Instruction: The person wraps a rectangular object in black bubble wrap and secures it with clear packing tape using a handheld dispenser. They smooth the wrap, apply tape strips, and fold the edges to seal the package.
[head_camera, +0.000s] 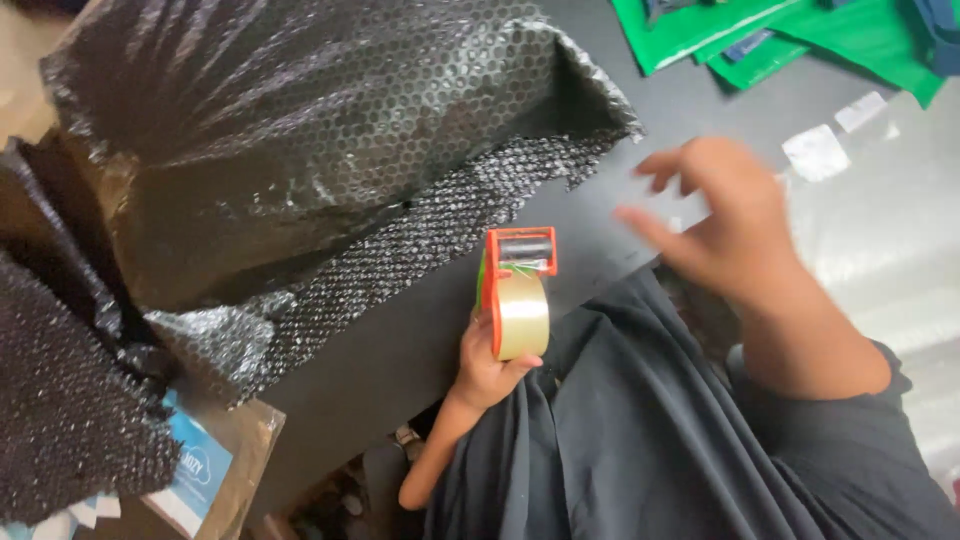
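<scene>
Left hand (483, 372) grips a tape dispenser (517, 290) at the near table (400, 350) edge; right hand (735, 225) hovers open, empty. Black bubble wrap (300, 130) bundle, far left, could spring loose untaped.

A large bundle (300, 130) is seen wrapped in black bubble wrap, a glossy plastic film dimpled all over with small round cells that catch the light. The tape dispenser (515, 290) is made of smooth orange plastic with a green part on its side, and a roll of glossy, yellowish clear tape is carried on it. The tabletop (400, 350) is shown as a dark, matt, smooth surface. Soft, matt dark cloth is worn over the lap (640, 440). Green bags (760, 40) of smooth, faintly shiny plastic are laid on the far side. A brown cardboard packet (230, 470) appears dull.
</scene>
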